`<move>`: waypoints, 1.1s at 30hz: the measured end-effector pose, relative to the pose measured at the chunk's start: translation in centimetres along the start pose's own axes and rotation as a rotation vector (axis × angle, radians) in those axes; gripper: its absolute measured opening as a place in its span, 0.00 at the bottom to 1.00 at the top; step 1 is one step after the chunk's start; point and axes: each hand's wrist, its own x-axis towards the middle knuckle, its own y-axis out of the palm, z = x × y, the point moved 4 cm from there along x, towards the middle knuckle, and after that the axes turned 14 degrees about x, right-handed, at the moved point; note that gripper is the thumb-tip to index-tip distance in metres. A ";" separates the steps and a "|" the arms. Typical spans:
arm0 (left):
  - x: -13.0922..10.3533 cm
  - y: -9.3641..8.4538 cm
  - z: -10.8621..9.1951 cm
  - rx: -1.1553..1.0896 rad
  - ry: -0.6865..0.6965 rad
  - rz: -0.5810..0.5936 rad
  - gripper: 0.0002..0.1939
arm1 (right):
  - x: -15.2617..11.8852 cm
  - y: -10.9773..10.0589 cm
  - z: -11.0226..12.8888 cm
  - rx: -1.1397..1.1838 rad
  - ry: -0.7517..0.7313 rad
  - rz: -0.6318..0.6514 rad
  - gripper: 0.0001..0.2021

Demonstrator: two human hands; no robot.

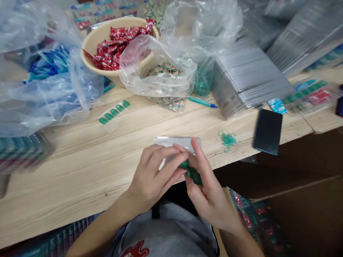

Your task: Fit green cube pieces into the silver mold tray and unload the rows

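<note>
Careful, left hand [151, 176] and right hand [211, 194] fingers pinch glossy green plastic-looking pieces [194, 176]; loosened grip could drop one.

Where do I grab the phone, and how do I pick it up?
Grip the phone around its middle, by both long sides, reaching from above. It lies flat on the table, and it's narrower that way, so that should be easiest. Its near end is right by the table's edge, so go gently.

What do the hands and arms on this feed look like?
The left hand and right hand are bare, with no gloves, rings or watch visible. The forearms show no sleeves. A grey top with a red print is worn.
</note>
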 end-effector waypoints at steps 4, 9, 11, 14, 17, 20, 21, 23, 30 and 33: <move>-0.4 -0.1 0.4 -0.230 -0.130 0.026 0.17 | 0.3 -0.3 0.3 0.018 -0.034 -0.117 0.33; -1.4 0.2 1.4 -0.561 -0.314 0.061 0.15 | 0.7 -0.7 0.4 0.041 -0.031 -0.281 0.11; -1.6 0.0 1.4 -0.549 -0.306 0.040 0.15 | 0.8 -0.7 0.6 -0.003 -0.044 -0.309 0.08; -1.5 -0.3 1.0 -0.378 -0.232 0.032 0.14 | 0.8 -0.8 1.2 -0.137 -0.160 -0.335 0.06; -1.4 -0.2 0.5 -0.256 -0.142 0.047 0.15 | 0.9 -0.5 1.7 -0.295 -0.240 -0.283 0.07; -1.5 0.1 0.0 -0.190 -0.099 0.036 0.19 | 1.1 -0.1 1.9 -0.411 -0.269 -0.219 0.05; -1.5 0.3 -0.1 -0.170 -0.094 0.032 0.20 | 1.2 0.1 2.0 -0.451 -0.280 -0.203 0.05; -1.5 0.5 -0.3 -0.149 -0.080 0.025 0.20 | 1.3 0.3 2.0 -0.524 -0.301 -0.184 0.05; -3.9 1.6 4.2 -0.300 -0.385 0.078 0.10 | 0.1 -4.0 0.4 -0.667 -0.228 -0.450 0.05; -5.5 2.8 6.7 -0.282 -0.537 0.090 0.08 | -0.8 -7.4 -1.4 -0.775 -0.105 -0.582 0.06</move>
